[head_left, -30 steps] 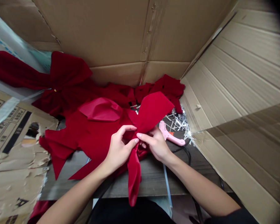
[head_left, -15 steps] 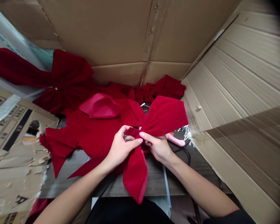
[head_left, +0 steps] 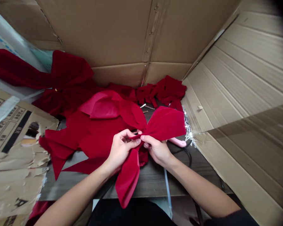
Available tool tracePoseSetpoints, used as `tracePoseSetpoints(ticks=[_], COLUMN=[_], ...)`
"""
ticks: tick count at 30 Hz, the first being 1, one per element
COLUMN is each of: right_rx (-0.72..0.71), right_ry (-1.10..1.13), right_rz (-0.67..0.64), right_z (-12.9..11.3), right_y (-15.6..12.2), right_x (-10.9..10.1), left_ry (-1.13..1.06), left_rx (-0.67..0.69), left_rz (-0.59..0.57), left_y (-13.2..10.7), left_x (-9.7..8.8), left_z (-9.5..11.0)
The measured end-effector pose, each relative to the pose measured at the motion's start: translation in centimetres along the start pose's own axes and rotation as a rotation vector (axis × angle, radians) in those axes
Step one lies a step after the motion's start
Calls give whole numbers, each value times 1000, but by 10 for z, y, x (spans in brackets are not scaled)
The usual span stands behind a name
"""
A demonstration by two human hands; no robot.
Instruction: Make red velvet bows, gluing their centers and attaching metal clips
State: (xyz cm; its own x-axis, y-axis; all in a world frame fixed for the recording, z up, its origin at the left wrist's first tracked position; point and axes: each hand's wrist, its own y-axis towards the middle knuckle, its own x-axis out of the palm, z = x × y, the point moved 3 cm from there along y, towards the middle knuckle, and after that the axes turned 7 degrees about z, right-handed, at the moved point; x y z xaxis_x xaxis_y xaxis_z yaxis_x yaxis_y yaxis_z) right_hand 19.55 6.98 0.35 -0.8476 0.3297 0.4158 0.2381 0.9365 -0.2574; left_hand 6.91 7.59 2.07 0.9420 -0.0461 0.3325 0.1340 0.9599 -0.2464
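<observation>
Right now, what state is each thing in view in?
Held cloth: gathered at the middle, ends flared
Left hand: pinching the held cloth
Right hand: pinching the held cloth's gathered middle
Bow: gathered at its centre, loops spread
Loose cloth: lying spread, rumpled
Scraps: heaped
Silver strips: scattered, partly hidden
Pink tool: mostly hidden; on or off unclear
Cord: curved, slack
Left carton: torn at the edge
</observation>
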Motion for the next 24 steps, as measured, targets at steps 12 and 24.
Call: tracePoseSetpoints(ticks=[12, 24], right_rx=[-29, 164], right_ry=[6, -6], right_rz=[52, -128], right_z=[-3, -13], right_y=[-1, 9], right_x=[2, 1], left_ry=[85, 529], left_rx=[147, 636], left_rz=[11, -127], left_y=[-2, -1], left_x=[5, -1], left_z=[2, 4])
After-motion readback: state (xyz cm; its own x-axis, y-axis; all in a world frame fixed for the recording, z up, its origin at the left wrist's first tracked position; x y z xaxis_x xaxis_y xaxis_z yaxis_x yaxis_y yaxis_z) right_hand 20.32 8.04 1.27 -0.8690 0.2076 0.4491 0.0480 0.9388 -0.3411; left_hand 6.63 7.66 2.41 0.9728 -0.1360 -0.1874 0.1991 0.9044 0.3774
